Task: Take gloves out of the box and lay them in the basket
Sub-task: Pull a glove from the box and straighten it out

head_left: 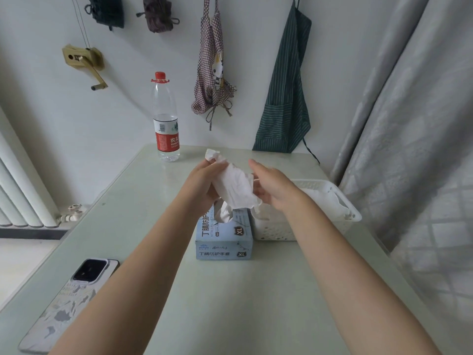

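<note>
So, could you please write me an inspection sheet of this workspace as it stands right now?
Surface: pale green table, smooth top.
Job's things: light blue cardboard glove box with gloves poking from its opening; white perforated plastic basket touching its right side, white material inside; crumpled white glove held above the box.
Clutter: clear plastic water bottle with red cap at the far edge; phone in patterned case near left.
Grips: left hand grips the glove; right hand holds its other side.
Cables: nothing seen.
Surroundings: checked apron and green striped apron on the wall; grey curtain right; radiator left.
</note>
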A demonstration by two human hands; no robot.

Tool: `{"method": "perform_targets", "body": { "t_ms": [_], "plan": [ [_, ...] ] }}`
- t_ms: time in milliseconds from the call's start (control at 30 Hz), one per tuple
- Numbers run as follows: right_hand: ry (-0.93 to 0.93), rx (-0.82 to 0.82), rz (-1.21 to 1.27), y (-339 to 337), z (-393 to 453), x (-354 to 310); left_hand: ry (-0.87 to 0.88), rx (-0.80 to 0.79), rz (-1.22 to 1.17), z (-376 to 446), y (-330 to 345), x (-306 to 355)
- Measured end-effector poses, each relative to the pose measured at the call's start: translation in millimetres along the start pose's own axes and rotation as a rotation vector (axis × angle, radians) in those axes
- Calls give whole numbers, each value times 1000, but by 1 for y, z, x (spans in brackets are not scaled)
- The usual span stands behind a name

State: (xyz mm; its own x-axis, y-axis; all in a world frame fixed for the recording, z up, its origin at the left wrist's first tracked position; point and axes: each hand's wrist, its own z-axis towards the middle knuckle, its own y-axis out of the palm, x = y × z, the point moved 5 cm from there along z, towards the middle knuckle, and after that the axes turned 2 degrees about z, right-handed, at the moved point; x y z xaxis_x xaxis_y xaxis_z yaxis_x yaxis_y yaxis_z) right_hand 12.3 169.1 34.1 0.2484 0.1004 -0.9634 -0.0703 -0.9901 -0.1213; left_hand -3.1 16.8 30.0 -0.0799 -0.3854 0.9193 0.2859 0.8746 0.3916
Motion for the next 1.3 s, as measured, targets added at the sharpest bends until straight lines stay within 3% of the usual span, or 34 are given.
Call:
{"method": "perform_targets", "body": {
  "t_ms": [100,267,400,533,600,667,767,867,1000,1133,1300],
  "plan": [
    [172,-141,242,8,2,17,43,14,-63,2,-1,2],
    [207,-249,379,15,-7,24,79,183,-44,3,-10,4],
    [40,-84,425,9,-8,15,29,196,35,0,-11,1],
    [-167,134,396,-12,-6,-8,-183,311,295,-2,-23,-10],
    [-219,126,340,-17,-7,-24,-229,389,447,-3,-29,-11],
    [-230,24,227,-12,-10,-37,-128,456,460,-4,-29,-3],
    [-171,-205,47,1,-21,-48,110,261,432,-9,-4,26],
    [-175,-338,-116,4,-34,-60,158,-51,452,-14,18,39],
    [-260,-183,-107,-13,-41,-75,77,-165,409,-16,21,37],
    [-315,35,-119,-32,-38,-75,42,-132,559,-18,14,28],
    [-530,260,-308,-44,-44,-86,-14,-106,737,-18,2,19]
  ]
}}
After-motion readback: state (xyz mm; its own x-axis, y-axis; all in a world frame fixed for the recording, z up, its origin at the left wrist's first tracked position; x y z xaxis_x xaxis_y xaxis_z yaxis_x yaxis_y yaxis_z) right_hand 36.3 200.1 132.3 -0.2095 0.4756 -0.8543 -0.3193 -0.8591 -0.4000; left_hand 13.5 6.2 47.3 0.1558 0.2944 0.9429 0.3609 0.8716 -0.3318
